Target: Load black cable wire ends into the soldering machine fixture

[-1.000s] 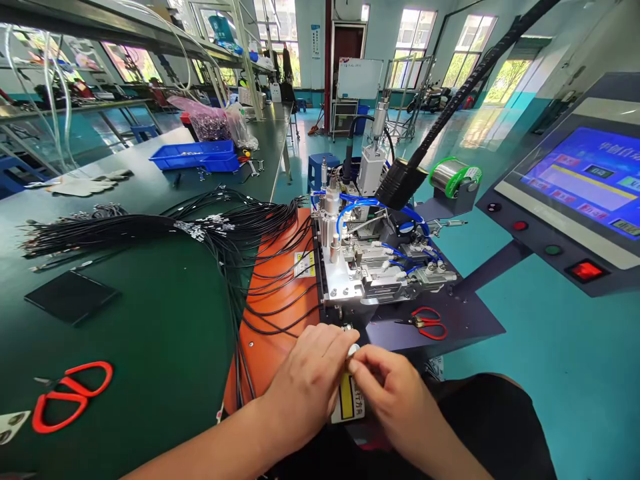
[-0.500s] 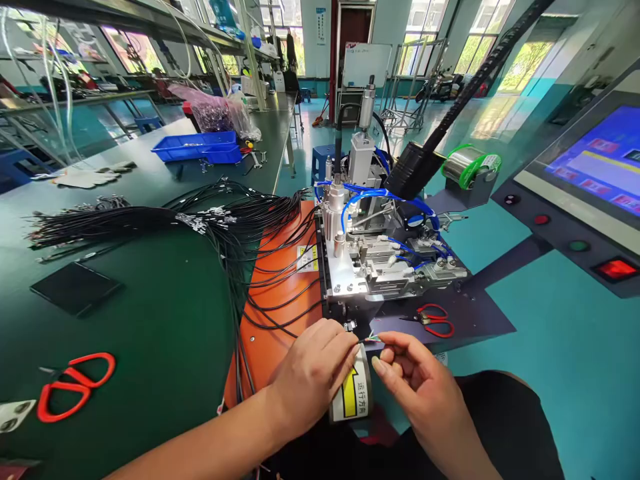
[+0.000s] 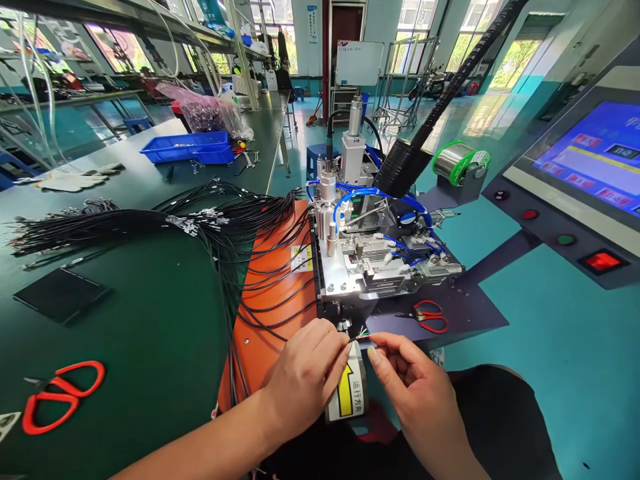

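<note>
Coloured wire tips [image 3: 363, 333], too small to count, are pinched between left hand [image 3: 306, 373] and right hand [image 3: 405, 377]; the cable's run is hidden under the left hand's fingers.

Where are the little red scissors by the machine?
The small scissors lie on the dark plate just right of the machine, beyond the right hand.

Two bare forearms entering from the lower edge of the frame, no sleeves, left hand [image 3: 306, 377] and right hand [image 3: 413, 387] ungloved, no rings or watch, short plain nails, dark black clothing at lower right
</note>
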Demonstrator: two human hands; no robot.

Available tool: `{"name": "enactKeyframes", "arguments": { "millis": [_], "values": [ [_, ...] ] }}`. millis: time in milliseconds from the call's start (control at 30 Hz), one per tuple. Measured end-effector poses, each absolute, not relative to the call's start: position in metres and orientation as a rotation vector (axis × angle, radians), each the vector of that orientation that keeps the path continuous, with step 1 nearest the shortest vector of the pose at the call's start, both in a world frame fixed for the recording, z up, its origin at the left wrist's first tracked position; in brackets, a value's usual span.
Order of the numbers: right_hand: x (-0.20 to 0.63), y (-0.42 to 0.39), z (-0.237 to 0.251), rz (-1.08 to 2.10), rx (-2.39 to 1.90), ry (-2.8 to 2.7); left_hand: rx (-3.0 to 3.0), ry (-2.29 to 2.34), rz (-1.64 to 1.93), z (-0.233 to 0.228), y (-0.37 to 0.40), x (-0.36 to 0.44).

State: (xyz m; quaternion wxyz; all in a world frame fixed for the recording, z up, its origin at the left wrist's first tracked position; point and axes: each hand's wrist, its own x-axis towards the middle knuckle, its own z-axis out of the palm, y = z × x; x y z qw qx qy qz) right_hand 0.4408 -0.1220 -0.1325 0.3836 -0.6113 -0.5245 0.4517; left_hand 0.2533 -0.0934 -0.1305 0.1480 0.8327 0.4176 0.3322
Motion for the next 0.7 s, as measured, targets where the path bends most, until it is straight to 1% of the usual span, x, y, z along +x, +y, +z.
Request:
{"name": "enactKeyframes", "arguments": {
  "millis": [267, 467, 700],
  "values": [
    [0.438, -0.123, -0.130, 1.128, -1.554, -1.359, 2.416, 1.206, 0.957, -0.129, -0.093, 0.253],
    [0.436, -0.125, -0.130, 0.961, -1.549, -1.492, 2.446, 1.219, 0.945, -0.129, -0.093, 0.253],
    [0.429, -0.128, -0.131, 0.751, -1.406, -1.697, 2.463, 1.229, 0.935, -0.128, -0.094, 0.253]
  ]
}}
